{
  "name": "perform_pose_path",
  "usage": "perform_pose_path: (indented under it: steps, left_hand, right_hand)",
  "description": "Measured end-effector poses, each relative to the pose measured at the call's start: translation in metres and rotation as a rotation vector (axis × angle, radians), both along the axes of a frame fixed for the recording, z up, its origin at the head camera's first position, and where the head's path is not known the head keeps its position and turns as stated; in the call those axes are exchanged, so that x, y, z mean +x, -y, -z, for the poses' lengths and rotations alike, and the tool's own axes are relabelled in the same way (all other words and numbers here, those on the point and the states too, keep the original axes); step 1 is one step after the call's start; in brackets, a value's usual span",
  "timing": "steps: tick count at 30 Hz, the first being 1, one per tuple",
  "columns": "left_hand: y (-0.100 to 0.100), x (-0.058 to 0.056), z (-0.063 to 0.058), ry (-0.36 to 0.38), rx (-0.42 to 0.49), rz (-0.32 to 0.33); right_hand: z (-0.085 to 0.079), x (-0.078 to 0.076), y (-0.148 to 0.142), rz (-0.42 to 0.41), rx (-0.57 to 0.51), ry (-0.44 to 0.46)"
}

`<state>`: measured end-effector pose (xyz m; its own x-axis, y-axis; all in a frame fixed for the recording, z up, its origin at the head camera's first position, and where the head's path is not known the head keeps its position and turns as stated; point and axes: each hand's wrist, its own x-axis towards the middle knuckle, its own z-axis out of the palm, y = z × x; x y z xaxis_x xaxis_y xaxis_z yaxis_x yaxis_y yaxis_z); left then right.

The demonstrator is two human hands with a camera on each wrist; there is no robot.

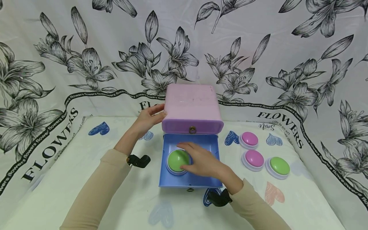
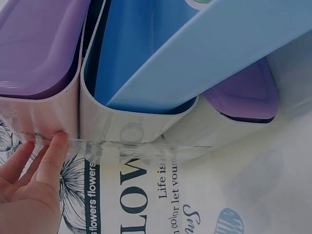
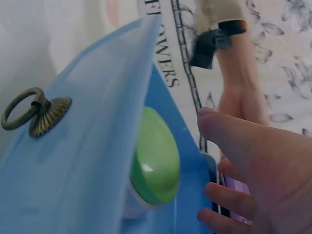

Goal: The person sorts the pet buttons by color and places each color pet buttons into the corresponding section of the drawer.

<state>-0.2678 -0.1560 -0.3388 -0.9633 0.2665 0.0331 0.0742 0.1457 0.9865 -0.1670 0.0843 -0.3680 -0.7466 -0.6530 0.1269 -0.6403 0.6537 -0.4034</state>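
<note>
Two hands of yours are here: the right hand (image 1: pixel 201 162) has thumb and fingers spread apart and holds nothing, while the left hand (image 1: pixel 147 120) rests its nearly straight fingers on the side of the pink cabinet (image 1: pixel 191 102), without gripping it. Below your right fingers, the green button (image 1: pixel 173 159) sits in the left half of the pulled-out blue drawer (image 1: pixel 201 182); it has a smooth, glossy dome upon a wider, pale round base. From the head view your thumb overlaps this dome, but the right wrist view shows a gap between them. The same wrist view lets you see well the bronze-coloured ring handle (image 3: pixel 48 117) with its fluted backing, which is only a small mark from above. Over the drawer is a purple front (image 1: pixel 175 126); the left wrist view shows you also a lower purple front (image 2: pixel 246 95), hidden from the head. Farther to your right, two pink buttons (image 1: pixel 249 138) and a second green button (image 1: pixel 279 165) lie near each other on the heart-patterned cloth (image 1: pixel 135 204). On the floral backdrop (image 1: pixel 198 64) you can read "FLOWERS" in large letters, "flowers" repeated along a black band, and an upside-down "Smile".
</note>
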Motion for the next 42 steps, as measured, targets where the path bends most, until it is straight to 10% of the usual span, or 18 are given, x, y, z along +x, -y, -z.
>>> perform_pose_path:
  steps: [21, 32, 42]
  left_hand:
    - [0.0, 0.0, -0.001, 0.01, 0.004, -0.012]
    - [-0.001, 0.001, -0.003, 0.029, 0.007, -0.005]
    - [-0.004, 0.012, -0.016, 0.045, 0.012, -0.004]
  right_hand:
    - [0.008, 0.006, -0.098, 0.232, -0.393, -0.2]
    - [0.016, 0.013, -0.152, 0.543, -0.557, -0.224]
    - [0.048, 0.007, -0.216, 0.822, -0.486, -0.179]
